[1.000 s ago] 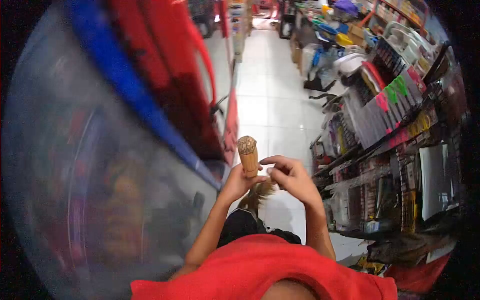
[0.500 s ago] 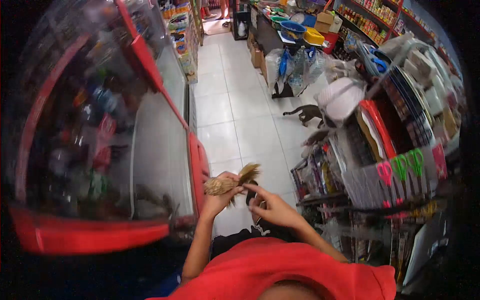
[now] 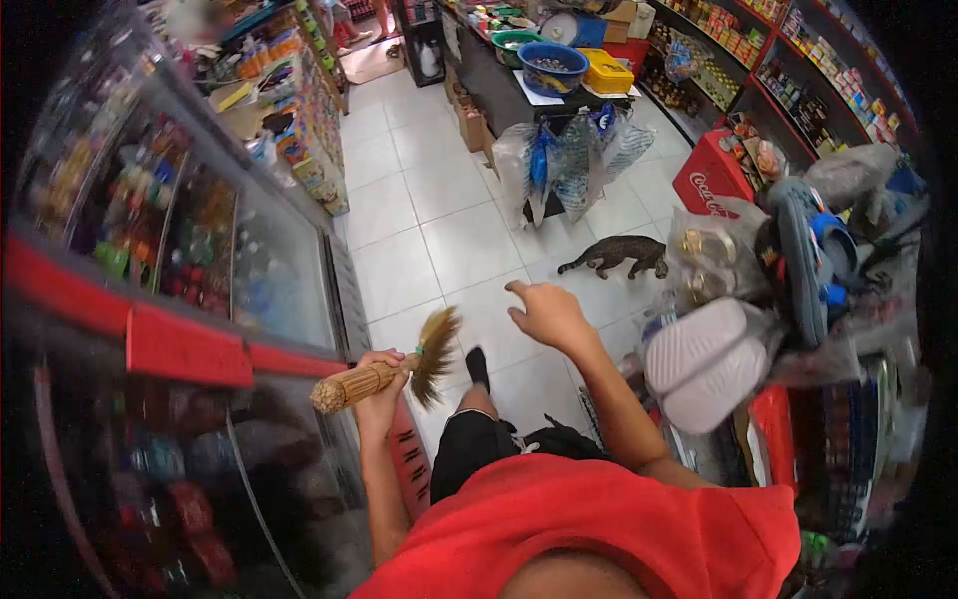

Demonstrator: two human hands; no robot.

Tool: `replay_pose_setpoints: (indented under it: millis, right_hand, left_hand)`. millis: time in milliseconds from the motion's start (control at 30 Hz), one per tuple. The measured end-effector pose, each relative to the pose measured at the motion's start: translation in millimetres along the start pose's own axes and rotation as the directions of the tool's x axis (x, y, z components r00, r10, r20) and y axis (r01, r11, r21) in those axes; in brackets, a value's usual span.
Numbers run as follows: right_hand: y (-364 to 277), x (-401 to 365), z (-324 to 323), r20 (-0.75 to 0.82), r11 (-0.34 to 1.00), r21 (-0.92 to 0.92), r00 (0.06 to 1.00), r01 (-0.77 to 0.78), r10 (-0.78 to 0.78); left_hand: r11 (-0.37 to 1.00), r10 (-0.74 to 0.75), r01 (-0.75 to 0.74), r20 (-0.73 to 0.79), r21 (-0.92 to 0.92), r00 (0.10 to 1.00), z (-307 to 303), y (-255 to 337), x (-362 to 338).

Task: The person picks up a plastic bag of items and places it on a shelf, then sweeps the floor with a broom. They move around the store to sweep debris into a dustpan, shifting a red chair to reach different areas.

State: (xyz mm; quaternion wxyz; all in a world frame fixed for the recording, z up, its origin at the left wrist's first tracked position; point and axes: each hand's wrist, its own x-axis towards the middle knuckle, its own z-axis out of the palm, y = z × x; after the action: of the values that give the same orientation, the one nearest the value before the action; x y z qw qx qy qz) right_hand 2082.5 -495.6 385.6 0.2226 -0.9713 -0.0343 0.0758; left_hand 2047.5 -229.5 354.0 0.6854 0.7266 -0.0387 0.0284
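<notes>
A short straw whisk broom lies across my left hand, whose fingers are wrapped round its bundled handle. The cut stalk ends point to the lower left, and the fanned bristles point to the upper right. A bit of green binding shows near the bristles. My right hand is held out over the tiled floor, apart from the broom. It holds nothing; its index finger is stretched out and the others are partly bent.
A glass-fronted drinks fridge with red trim stands close on the left. A cat is on the tiles ahead to the right. Packaged slippers crowd the near right. Farther off, a counter holds a blue basin.
My right hand has moved away from the broom, out to the right. The broom has shifted left in my left hand. I have moved forward; the cat now stands closer.
</notes>
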Motion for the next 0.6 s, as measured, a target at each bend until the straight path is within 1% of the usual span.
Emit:
replay_pose_setpoints:
  millis: [33, 67, 100, 133, 167, 200, 233, 267, 300, 333, 367, 400, 433, 500, 533, 567, 600]
  right_hand:
    - [12, 18, -8, -0.036, 0.994, 0.094, 0.998, -0.056, 0.060]
    - [26, 35, -15, -0.075, 0.982, 0.177, 0.994, -0.063, 0.077]
    - [41, 48, -22, -0.081, 0.980, 0.179, 0.991, -0.091, 0.107]
    - [55, 62, -31, -0.066, 0.973, 0.183, 0.986, -0.137, 0.151]
    - [68, 77, -43, -0.061, 0.965, 0.191, 0.979, -0.180, 0.194]
    - [88, 90, -43, -0.089, 0.954, 0.167, 0.960, -0.248, 0.265]
    - [106, 102, -48, -0.101, 0.944, 0.176, 0.949, -0.278, 0.298]
    - [122, 111, -52, -0.107, 0.939, 0.092, 0.934, -0.331, 0.340]
    - [136, 122, -56, -0.118, 0.923, 0.010, 0.916, -0.384, 0.383]
    - [144, 133, -71, -0.101, 0.885, 0.065, 0.879, -0.461, 0.465]
    - [151, 142, -85, -0.104, 0.863, 0.085, 0.857, -0.497, 0.504]
    - [161, 154, -98, -0.143, 0.823, 0.104, 0.811, -0.558, 0.568]
    - [169, 164, -110, -0.181, 0.780, 0.127, 0.759, -0.613, 0.625]
    - [193, 184, -125, -0.203, 0.735, 0.183, 0.706, -0.653, 0.678]
    - [210, 195, -129, -0.207, 0.748, 0.195, 0.719, -0.634, 0.664]
    - [225, 205, -135, -0.209, 0.765, 0.204, 0.736, -0.611, 0.644]
    - [241, 213, -142, -0.191, 0.751, 0.199, 0.726, -0.630, 0.660]
  left_hand:
    - [1.000, -0.009, 0.009, 0.020, 0.004, 1.000, 9, -3, 27]
    - [0.994, -0.094, 0.094, 0.013, -0.056, 0.996, 21, -6, 52]
    - [0.977, -0.174, 0.174, 0.013, -0.122, 0.985, 33, -9, 78]
    - [0.996, -0.077, 0.079, 0.061, -0.044, 0.995, 42, -27, 108]
    - [0.996, -0.066, 0.071, 0.100, -0.044, 0.993, 54, -31, 138]
    - [0.993, -0.089, 0.098, 0.140, -0.058, 0.986, 68, -32, 166]
    - [0.988, -0.123, 0.137, 0.180, -0.067, 0.976, 82, -32, 189]
    - [0.980, -0.167, 0.187, 0.234, -0.066, 0.958, 97, -23, 213]
    - [0.980, -0.167, 0.189, 0.276, -0.054, 0.947, 112, -23, 241]
    - [0.982, -0.167, 0.189, 0.370, -0.024, 0.914, 128, -24, 268]
    - [0.981, -0.175, 0.193, 0.460, 0.009, 0.870, 144, -24, 289]
    - [0.979, -0.188, 0.203, 0.500, 0.025, 0.845, 162, -24, 311]
    - [0.983, -0.175, 0.178, 0.575, 0.053, 0.799, 179, -22, 332]
    - [0.990, -0.139, 0.110, 0.703, 0.086, 0.698, 211, -19, 371]
    - [0.981, -0.195, 0.112, 0.765, 0.160, 0.614, 225, -13, 388]
    - [0.980, -0.197, 0.110, 0.777, 0.163, 0.598, 241, -11, 402]
    - [0.981, -0.195, 0.106, 0.799, 0.163, 0.569, 256, -10, 413]
